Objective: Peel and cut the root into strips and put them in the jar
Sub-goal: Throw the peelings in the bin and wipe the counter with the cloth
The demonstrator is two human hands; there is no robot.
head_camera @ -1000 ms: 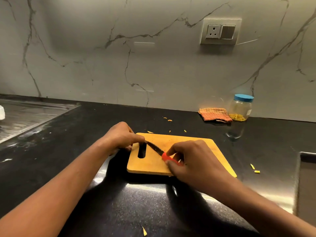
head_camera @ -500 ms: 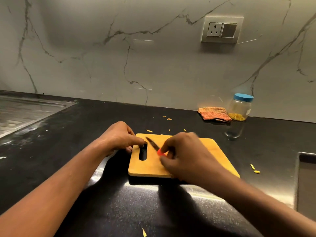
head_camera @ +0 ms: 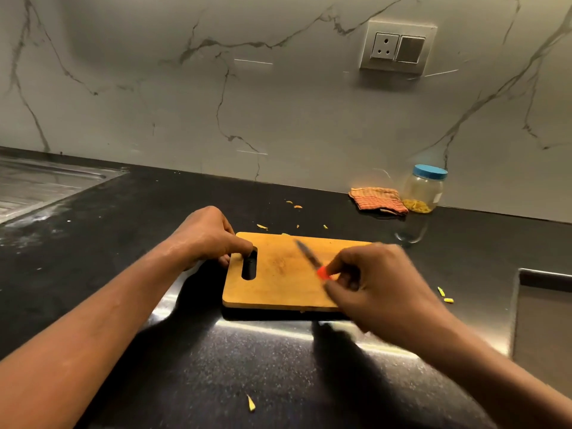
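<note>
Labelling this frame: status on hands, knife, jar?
Left hand grips cutting board at its slot. Right hand holds knife over the board. Jar at the back, lid on, yellow strips inside. No root in view.

Cutting board (head_camera: 278,283) lies mid counter (head_camera: 139,230). Left hand (head_camera: 207,235) holds its left end at the slot, right hand (head_camera: 380,283) holds knife (head_camera: 308,255) over its right half. Jar (head_camera: 424,188) behind right at the wall, cloth (head_camera: 376,198) just left of it. Sink (head_camera: 37,181) far left.

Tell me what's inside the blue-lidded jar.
The jar holds a shallow layer of yellow strips at its bottom; above them it looks empty. The blue lid hides the neck.
</note>
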